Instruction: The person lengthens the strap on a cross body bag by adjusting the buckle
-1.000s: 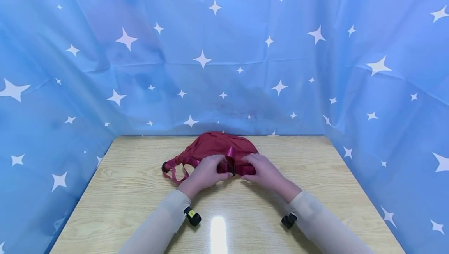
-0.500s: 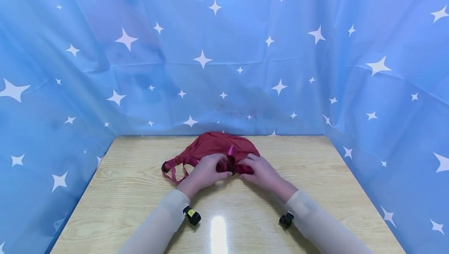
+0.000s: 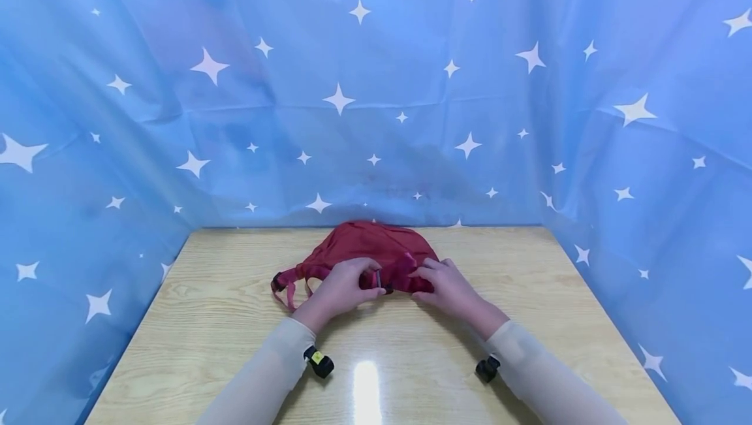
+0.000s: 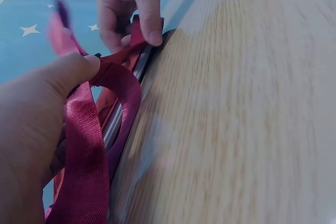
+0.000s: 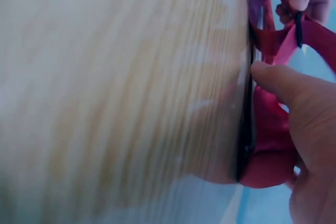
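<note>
A dark red fabric waist bag (image 3: pixel 367 242) lies on the table near the back edge, its webbing strap (image 4: pixel 86 129) looped in front. My left hand (image 3: pixel 346 284) pinches the strap by a dark strap slider (image 5: pixel 299 30), seen edge-on in the right wrist view. To its right, my right hand (image 3: pixel 443 284) holds the strap between thumb and fingers, with a length of webbing stretched between the two hands. A black buckle (image 3: pixel 277 281) sits at the bag's left end. The fingers behind the strap are partly hidden.
The wooden table (image 3: pixel 235 360) has a bright light reflection at the front middle. A blue curtain with white stars (image 3: pixel 376 118) surrounds its back and sides. Small black cameras (image 3: pixel 320 363) are strapped to both wrists.
The upright strap loop between the hands has tipped to the right. My right hand first moved slightly left, then back to the right; the left hand shifted slightly left.
</note>
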`<state>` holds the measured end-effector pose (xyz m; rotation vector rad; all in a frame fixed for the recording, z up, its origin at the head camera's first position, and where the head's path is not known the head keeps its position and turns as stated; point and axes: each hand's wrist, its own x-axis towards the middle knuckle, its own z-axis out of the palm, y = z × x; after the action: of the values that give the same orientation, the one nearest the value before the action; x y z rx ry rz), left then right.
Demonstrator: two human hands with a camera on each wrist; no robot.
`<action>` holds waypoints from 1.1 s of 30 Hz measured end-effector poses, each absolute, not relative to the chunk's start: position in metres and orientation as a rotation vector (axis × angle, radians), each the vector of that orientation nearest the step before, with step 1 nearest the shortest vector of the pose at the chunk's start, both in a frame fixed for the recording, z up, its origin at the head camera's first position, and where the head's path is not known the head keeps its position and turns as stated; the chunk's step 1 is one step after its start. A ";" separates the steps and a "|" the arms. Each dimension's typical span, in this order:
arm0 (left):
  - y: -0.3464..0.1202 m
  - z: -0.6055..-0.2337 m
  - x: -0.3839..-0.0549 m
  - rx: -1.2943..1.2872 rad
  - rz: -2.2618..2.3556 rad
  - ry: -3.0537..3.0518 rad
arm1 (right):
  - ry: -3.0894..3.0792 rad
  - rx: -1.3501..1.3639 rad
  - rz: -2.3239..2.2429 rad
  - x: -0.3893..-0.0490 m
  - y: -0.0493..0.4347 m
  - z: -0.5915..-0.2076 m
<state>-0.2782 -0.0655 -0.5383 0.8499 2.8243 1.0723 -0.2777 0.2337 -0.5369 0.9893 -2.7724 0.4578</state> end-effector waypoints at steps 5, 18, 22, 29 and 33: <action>-0.070 -0.539 -0.280 0.845 1.097 2.836 | -2.746 1.004 0.322 -0.280 0.240 -0.537; -0.070 -0.538 -0.282 0.885 1.161 2.820 | -2.813 0.975 0.445 -0.276 0.225 -0.533; -0.069 -0.537 -0.282 0.879 1.179 2.823 | -2.778 0.979 0.525 -0.278 0.212 -0.535; -0.068 -0.535 -0.280 0.863 1.184 2.824 | -2.747 0.970 0.525 -0.278 0.203 -0.536; -0.069 -0.534 -0.280 0.861 1.168 2.822 | -2.798 0.935 0.582 -0.276 0.206 -0.533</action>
<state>-0.2803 -0.0690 -0.5343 0.8611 2.8215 1.1680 -0.2757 0.2058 -0.5327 0.9355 -2.7983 0.5818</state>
